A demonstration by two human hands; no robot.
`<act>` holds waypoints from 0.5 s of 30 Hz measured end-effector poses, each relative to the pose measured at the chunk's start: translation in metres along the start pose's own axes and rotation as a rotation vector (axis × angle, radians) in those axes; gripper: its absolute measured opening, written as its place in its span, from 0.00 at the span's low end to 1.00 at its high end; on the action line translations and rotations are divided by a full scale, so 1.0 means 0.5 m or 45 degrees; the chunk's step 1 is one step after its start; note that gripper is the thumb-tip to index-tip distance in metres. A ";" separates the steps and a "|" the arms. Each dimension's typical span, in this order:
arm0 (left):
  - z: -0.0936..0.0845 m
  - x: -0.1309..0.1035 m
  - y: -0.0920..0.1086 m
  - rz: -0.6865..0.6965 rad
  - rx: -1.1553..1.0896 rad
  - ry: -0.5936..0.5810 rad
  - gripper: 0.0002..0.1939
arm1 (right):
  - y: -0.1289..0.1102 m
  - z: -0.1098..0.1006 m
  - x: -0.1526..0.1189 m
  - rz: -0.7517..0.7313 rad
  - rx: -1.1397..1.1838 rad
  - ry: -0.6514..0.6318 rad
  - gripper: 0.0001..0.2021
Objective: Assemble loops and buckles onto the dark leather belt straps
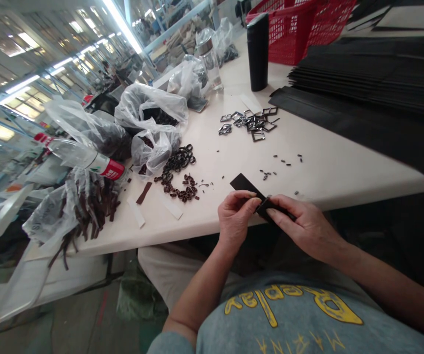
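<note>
Both hands work at the near edge of the white tabletop, just above the lap, probably so the piece stays close to the eyes and anything dropped lands on the surface. The left hand is closed in a pinch, thumb and forefinger clamped on a dark flat strap whose free end lies out over the tabletop edge; resting that end likely steadies it. The right hand is also closed, fingers curled around the strap's near end and a small dark fitting there; what the fitting is cannot be made out. The two hands almost touch. Supplies sit within arm's reach ahead: a cluster of square metal buckles beyond the hands, a scatter of tiny dark bits between buckles and hands, and a pile of small dark loops to the left, spilled from a clear plastic bag. Farther left, a bag of brown straps hangs over the tabletop edge beside a plastic bottle. On the right, a stack of black sheets lies flat; behind it stand a black flask and a red basket.
</note>
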State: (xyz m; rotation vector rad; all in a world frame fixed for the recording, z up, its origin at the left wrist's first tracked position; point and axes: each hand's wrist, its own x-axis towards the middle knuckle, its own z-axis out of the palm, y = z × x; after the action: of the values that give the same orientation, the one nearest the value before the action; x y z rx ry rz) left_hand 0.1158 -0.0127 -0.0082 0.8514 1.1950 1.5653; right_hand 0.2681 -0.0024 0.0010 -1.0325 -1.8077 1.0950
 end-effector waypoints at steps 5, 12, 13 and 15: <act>0.000 -0.004 -0.009 -0.057 -0.105 0.003 0.40 | -0.003 0.006 -0.002 0.011 0.014 0.019 0.07; 0.000 -0.008 -0.003 -0.091 -0.156 -0.001 0.35 | 0.003 0.010 -0.006 0.044 -0.014 0.050 0.07; 0.002 -0.009 -0.001 -0.076 -0.150 0.018 0.32 | 0.002 0.010 -0.007 0.049 -0.022 0.054 0.07; 0.003 -0.011 0.000 -0.043 -0.116 0.072 0.27 | -0.003 0.008 -0.007 0.059 -0.046 0.045 0.08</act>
State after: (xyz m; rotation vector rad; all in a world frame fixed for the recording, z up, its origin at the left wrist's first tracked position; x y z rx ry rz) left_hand 0.1190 -0.0177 -0.0074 0.7283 1.1632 1.6131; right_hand 0.2657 -0.0071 0.0003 -1.1135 -1.7890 1.0690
